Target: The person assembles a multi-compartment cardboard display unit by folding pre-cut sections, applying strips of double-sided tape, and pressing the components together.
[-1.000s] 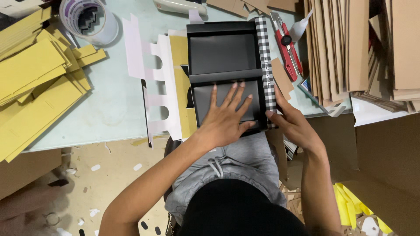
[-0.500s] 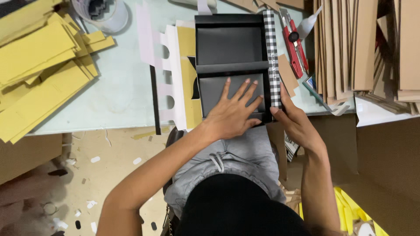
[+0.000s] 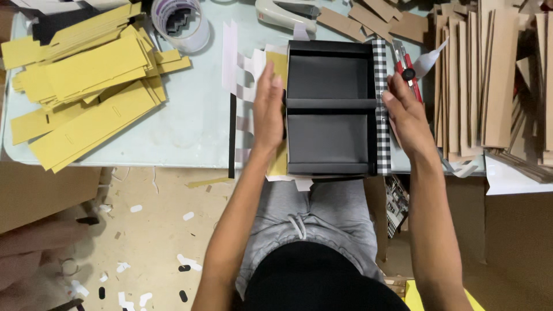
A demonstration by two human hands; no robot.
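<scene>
On the table [image 3: 190, 126], hands flanking black box [image 3: 328, 132]

One view only, head cam, looking almost straight down from above the person's own head and lap. Top of frame = far side of the table [image 3: 190, 121]; bottom = lap and floor [image 3: 144, 230]. Cam sits fairly close: forearms run up from the bottom edge, left hand [image 3: 268, 109] and right hand [image 3: 406, 112] land approx. centre-top, either side of the black box [image 3: 331, 132]. Table edge runs roughly level w/ the frame, so little tilt. Frame sides cut off the yellow card stack [image 3: 86, 86] at left and the brown strips [image 3: 489, 75] at right. No 2nd view, so no shared area.
</scene>
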